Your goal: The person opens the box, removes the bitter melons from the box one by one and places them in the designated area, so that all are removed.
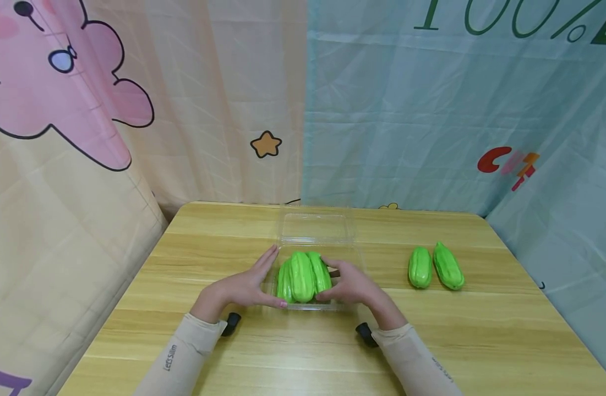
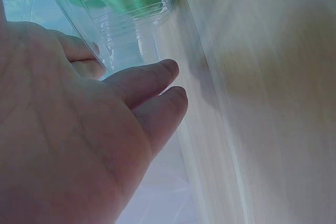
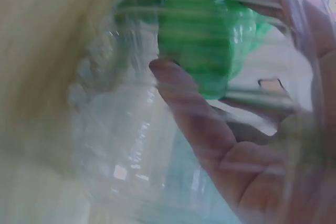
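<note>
Head view. Wooden table in front of printed cloth backdrops. A clear plastic clamshell box is sitting at the table's middle, lid lying open behind the tray. Three green ridged toy gourds are lying side by side inside the tray. The left hand is resting against the tray's left side, fingers straight, thumb along the near edge. The right hand is cupping the tray's right side, fingers loosely bent against the wall and the nearest gourd. Two more green gourds are lying well apart to the right, on the bare wood.

Left wrist view. Palm and fingers are lying relaxed, touching the ribbed clear wall; green is showing through at top.

Right wrist view. Blurred; the fingers are pressing on the clear plastic with a gourd behind it; whether they are gripping, cannot tell.

Judged step: steadying the partly filled box. Next move would likely call for freeing one hand to reach right for the loose pair.
</note>
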Tool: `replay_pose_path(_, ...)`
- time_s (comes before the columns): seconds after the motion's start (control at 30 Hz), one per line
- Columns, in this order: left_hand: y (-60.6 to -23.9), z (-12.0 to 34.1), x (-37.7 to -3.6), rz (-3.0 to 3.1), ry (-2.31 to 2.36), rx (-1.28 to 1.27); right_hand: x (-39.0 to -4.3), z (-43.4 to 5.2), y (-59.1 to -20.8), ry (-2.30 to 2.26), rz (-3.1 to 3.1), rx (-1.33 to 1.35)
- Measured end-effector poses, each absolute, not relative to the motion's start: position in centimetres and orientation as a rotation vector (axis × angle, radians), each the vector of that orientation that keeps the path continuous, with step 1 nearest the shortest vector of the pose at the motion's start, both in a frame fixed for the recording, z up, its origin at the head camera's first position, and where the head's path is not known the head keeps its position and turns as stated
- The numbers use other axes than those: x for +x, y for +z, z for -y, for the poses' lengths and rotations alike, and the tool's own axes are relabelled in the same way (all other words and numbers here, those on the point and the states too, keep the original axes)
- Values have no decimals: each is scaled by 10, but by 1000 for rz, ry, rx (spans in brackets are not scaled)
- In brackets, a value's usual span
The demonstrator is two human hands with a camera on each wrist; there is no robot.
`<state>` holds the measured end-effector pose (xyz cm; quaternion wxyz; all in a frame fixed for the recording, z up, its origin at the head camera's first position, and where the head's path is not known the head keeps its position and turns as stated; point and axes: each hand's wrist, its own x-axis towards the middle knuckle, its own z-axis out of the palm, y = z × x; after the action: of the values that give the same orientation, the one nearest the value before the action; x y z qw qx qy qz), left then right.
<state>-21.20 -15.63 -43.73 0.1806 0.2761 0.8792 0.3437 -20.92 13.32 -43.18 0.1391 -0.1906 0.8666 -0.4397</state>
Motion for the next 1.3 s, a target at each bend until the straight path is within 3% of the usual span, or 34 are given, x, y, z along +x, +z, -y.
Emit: replay_pose_path(1.3, -435, 156, -211, -2486, 947, 779, -212, -166, -404, -1435, -2524, -557)
